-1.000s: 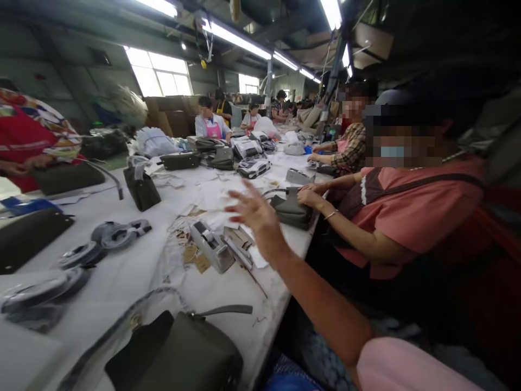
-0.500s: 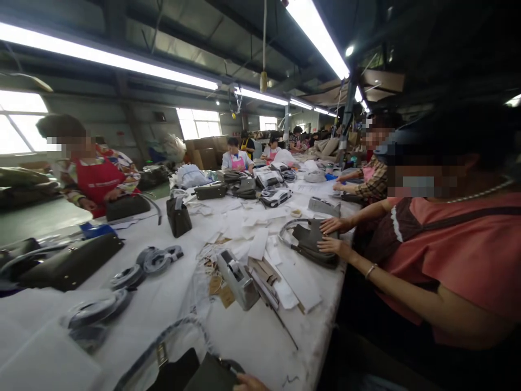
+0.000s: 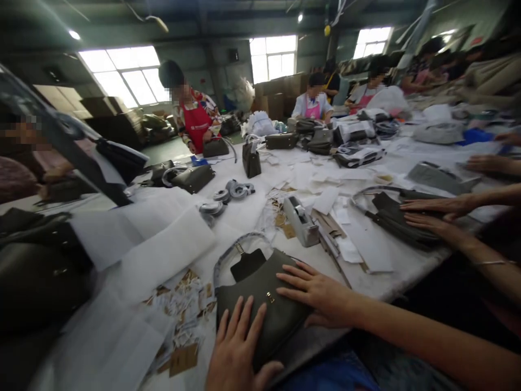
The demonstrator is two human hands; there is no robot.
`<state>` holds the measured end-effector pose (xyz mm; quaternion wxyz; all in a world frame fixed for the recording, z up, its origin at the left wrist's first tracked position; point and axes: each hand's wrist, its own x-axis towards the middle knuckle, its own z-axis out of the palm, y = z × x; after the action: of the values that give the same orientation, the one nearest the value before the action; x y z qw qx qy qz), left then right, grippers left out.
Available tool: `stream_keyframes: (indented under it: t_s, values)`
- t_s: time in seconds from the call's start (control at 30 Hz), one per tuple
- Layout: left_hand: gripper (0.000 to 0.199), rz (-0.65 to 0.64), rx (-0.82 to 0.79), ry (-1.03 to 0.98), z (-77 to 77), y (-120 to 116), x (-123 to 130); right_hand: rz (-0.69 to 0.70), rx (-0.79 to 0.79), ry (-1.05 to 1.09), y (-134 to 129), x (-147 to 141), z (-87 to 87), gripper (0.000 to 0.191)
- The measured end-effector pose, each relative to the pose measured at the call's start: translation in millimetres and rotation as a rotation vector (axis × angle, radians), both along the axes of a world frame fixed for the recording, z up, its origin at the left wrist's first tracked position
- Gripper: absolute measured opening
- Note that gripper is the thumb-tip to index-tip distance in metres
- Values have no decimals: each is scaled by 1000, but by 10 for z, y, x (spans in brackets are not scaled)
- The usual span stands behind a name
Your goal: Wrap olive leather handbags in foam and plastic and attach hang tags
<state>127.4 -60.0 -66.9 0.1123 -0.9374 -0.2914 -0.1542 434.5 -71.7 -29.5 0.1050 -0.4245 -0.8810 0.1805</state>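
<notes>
Rests the left hand (image 3: 240,350), fingers spread, on the lower left of a dark olive handbag (image 3: 285,323) near the edge of a white work table (image 3: 411,274); lays the right hand (image 3: 323,296), also spread, beside its gold clasp (image 3: 270,297). Faces a gray tape dispenser (image 3: 302,224) just beyond, with a co-worker's hands (image 3: 442,220) flat on another bag (image 3: 391,214) at right.

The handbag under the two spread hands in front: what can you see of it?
The handbag is dark olive, smooth and leather-like. It lies on the white-topped table, its curved handle seemingly wrapped. A dark tab with a gold-coloured fitting extends beyond the body; a small gold-coloured clasp sits on the face. The left hand and right hand rest on it.
</notes>
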Motion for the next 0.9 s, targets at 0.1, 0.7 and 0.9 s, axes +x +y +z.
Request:
stream_keyframes:
  t_s: [0.1, 0.7, 0.9]
  values:
    - [94, 87, -88, 104, 73, -27, 184, 66, 48, -72, 76, -18, -48, 86]
    - [72, 117, 45, 72, -468, -145, 152, -29, 255, -68, -49, -75, -924, 66]
    - [68, 26, 167, -36, -670, -154, 101, -65, 164, -25, -327, -61, -613, 48]
